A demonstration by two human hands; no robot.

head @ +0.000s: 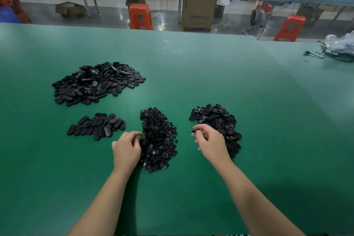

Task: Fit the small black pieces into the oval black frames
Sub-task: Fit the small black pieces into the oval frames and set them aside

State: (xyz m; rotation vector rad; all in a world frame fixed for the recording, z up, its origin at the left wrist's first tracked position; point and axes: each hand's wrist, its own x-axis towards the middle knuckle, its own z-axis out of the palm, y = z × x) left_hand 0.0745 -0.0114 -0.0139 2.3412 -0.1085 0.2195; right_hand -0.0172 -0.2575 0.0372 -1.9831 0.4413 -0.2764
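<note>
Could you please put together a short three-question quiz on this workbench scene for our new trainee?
1. True or false: the left hand rests at the edge of the pile of small round pieces.
2. How many separate black heaps lie on the green table? A) two B) four C) six
3. What does the right hand pinch at its fingertips?

Key
1. True.
2. B: the large oval pile, the small flat group, the round pieces, and the frame pile behind the right hand.
3. A small black part; which kind is too small to tell.
</note>
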